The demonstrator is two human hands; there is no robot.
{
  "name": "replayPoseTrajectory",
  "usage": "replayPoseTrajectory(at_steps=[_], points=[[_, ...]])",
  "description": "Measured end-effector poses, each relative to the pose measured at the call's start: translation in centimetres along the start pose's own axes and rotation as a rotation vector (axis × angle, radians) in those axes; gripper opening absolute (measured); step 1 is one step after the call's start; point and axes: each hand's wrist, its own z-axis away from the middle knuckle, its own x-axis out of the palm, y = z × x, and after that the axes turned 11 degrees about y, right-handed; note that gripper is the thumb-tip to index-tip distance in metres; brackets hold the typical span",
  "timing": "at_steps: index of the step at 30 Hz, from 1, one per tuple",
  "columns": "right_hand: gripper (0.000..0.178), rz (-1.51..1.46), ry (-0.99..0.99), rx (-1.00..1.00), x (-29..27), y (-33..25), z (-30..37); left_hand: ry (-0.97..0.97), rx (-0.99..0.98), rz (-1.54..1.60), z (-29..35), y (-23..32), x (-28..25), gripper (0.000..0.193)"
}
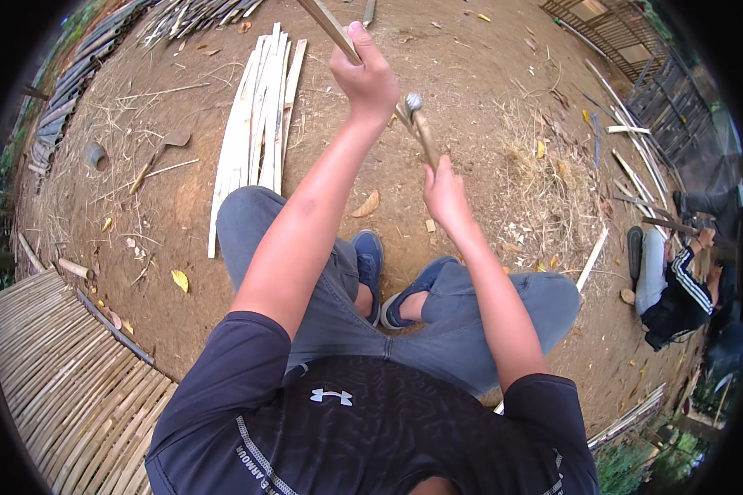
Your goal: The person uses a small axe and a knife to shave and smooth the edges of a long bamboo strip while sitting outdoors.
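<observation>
My left hand (368, 81), raised in front of me, is closed around a bamboo strip (332, 31) that slants up and out past the top edge. The strip's lower end shows below that hand, close to the tool in my other hand. My right hand (447, 195) grips a wooden-handled tool (427, 139) with a rounded grey metal end; its exact kind is unclear. Both hands are above the dirt ground, beyond my knees. Left of my left forearm, several pale split bamboo strips (260, 115) lie in a bundle.
A slatted bamboo platform (74, 379) stands at lower left. A long-handled tool with a flat blade (173, 139) lies on the ground at left. Dark bamboo poles (78, 82) line the far left. Another person (677, 289) crouches at right, near loose strips (636, 169) and a woven bamboo panel (611, 33).
</observation>
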Motion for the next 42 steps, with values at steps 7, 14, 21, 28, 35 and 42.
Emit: replayPoseTrajectory(at_steps=[7,14,21,28,35,42], points=[[0.028,-0.167,0.126,-0.044,-4.5,-6.4,0.7,-0.034,0.104,-0.051,-1.7,-0.8,-1.6,0.043],[0.025,0.013,0.0,-0.03,-0.7,-2.0,-0.4,0.002,0.027,0.02,-1.9,-1.2,-1.0,0.046],[0.024,-0.186,0.192,-0.082,-2.4,-4.1,0.9,-0.025,0.015,-0.015,-1.3,-0.8,-0.4,0.042],[0.025,-0.184,0.18,-0.028,-3.6,-5.2,0.4,-0.02,-0.033,0.089,-3.6,-1.9,-1.8,0.038],[0.02,0.055,0.019,-0.087,-0.3,-0.9,-1.5,0.122,0.141,-0.039,-3.5,-2.6,-0.5,0.035],[0.019,-0.144,0.202,-0.075,-1.4,-3.6,0.0,0.084,0.107,-0.079,-2.4,-2.2,-0.4,0.02]])
